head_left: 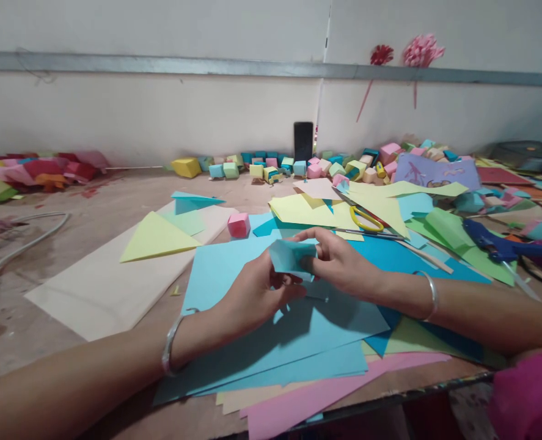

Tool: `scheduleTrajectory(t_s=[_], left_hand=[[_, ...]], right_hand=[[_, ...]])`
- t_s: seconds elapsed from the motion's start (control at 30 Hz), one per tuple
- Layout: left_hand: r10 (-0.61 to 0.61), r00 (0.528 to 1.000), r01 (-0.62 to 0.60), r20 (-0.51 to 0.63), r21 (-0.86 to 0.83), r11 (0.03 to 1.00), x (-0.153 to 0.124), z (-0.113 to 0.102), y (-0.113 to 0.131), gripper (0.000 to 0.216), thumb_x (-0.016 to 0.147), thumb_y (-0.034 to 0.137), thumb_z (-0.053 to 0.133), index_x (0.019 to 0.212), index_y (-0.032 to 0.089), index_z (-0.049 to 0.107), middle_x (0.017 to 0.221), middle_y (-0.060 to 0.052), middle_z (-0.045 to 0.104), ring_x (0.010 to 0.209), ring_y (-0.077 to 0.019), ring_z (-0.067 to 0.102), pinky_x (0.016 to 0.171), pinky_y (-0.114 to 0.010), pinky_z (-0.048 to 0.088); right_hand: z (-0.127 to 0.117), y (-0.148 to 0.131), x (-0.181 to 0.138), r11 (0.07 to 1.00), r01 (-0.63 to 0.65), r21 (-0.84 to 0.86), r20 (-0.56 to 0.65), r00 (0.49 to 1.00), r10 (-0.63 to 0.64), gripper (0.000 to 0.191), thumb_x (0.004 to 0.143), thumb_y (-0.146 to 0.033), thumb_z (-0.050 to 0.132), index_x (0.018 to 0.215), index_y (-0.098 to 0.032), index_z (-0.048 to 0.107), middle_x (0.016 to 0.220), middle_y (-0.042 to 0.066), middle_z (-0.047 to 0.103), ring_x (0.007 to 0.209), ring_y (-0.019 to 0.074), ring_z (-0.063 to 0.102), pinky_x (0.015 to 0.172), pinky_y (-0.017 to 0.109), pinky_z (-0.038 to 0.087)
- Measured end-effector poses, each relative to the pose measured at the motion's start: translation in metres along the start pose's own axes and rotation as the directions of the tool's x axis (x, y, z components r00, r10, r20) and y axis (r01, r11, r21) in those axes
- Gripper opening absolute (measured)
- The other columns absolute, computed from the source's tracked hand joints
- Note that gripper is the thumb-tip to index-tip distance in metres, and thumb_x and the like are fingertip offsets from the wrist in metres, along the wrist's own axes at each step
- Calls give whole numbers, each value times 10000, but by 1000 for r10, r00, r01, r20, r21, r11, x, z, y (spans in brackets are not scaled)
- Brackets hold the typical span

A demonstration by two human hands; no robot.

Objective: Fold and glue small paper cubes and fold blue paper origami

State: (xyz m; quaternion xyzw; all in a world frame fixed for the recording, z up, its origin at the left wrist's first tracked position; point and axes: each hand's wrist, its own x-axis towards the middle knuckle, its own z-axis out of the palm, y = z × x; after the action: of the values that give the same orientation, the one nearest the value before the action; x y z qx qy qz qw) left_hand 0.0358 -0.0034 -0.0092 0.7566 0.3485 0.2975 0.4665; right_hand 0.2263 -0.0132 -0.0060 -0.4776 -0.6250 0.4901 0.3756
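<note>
A small folded light-blue paper piece [290, 256] is held between both hands just above a stack of blue sheets [271, 330]. My left hand [252, 293] pinches its lower left side, fingers closed on it. My right hand [339, 260] grips its right side with thumb and fingers curled over the top. Each wrist wears a silver bangle. Under the blue sheets lie pink and cream sheets [307, 400] at the table's front edge.
A pink paper cube [238, 225] and a yellow folded triangle [156, 238] lie to the left on a cream sheet. Yellow-handled scissors [365, 219] and a blue glue gun [495, 244] lie to the right. Several paper cubes [271, 166] and a black phone [303, 140] line the wall.
</note>
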Motion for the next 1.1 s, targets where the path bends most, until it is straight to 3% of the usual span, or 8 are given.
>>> scheduleTrajectory(t_s=[0.1, 0.17, 0.4, 0.53, 0.67, 0.77, 1.0, 1.1], left_hand=[[34, 999, -29, -41, 115, 993, 1, -2, -2, 91, 813, 244, 619, 851, 162, 624, 760, -16, 634, 651, -134, 562, 563, -244, 469], [43, 998, -36, -47, 139, 990, 2, -3, -2, 139, 842, 264, 584, 747, 163, 594, 711, -11, 624, 620, -127, 543, 528, -228, 439], [76, 997, -76, 10, -1, 997, 3, -3, -2, 113, 806, 210, 628, 907, 180, 587, 840, -11, 674, 739, -147, 611, 641, -251, 511], [20, 998, -19, 60, -19, 1000, 5, -5, 0, 66, 832, 237, 592, 828, 174, 574, 713, 10, 616, 643, -127, 562, 559, -226, 465], [-75, 979, 93, 190, -88, 992, 8, -9, 3, 183, 845, 335, 602, 791, 169, 549, 633, 31, 539, 547, -104, 496, 476, -207, 413], [-80, 963, 119, 256, -138, 983, 8, -11, 5, 244, 862, 407, 600, 839, 168, 557, 675, 29, 527, 563, -104, 500, 489, -215, 442], [-52, 999, 52, -3, 89, 995, 0, -5, 2, 459, 771, 464, 731, 1073, 190, 520, 963, -40, 583, 760, -164, 593, 596, -280, 518], [11, 999, -6, -44, 107, 994, 1, -2, -1, 327, 854, 410, 644, 1064, 196, 514, 981, -47, 590, 787, -166, 579, 636, -301, 517]], right_hand=[[0, 1, 1, 990, 101, -100, 66, 993, -95, 180, 867, -217, 547, 1041, -183, 580, 758, -4, 610, 622, 118, 549, 540, 243, 437], [0, 0, 2, 975, 171, -142, 112, 981, -156, 155, 893, -194, 465, 957, -184, 607, 824, 10, 613, 650, 113, 552, 586, 253, 460], [0, -1, -1, 962, 162, -221, 87, 985, -146, 256, 862, -125, 419, 1049, -192, 580, 809, 8, 607, 640, 128, 555, 584, 271, 455], [-5, -3, -3, 915, 201, -349, 48, 979, -197, 298, 890, -210, 482, 1187, -206, 508, 759, -15, 590, 642, 134, 537, 578, 271, 423], [-11, -6, 0, 771, 423, -476, -59, 859, -508, 128, 828, -189, 586, 945, -196, 533, 853, 10, 573, 737, 129, 510, 614, 262, 410], [-12, -6, 0, 697, 521, -493, -56, 780, -623, 105, 797, -123, 576, 828, -199, 511, 796, -4, 543, 679, 113, 458, 598, 261, 393], [-1, -7, -7, 787, 400, -469, -165, 836, -523, 114, 836, -167, 564, 776, -210, 478, 708, -33, 509, 595, 94, 447, 556, 254, 378], [2, -8, -7, 793, 402, -458, -153, 843, -516, 99, 835, -156, 550, 783, -211, 487, 695, -37, 513, 585, 92, 457, 552, 247, 389]])
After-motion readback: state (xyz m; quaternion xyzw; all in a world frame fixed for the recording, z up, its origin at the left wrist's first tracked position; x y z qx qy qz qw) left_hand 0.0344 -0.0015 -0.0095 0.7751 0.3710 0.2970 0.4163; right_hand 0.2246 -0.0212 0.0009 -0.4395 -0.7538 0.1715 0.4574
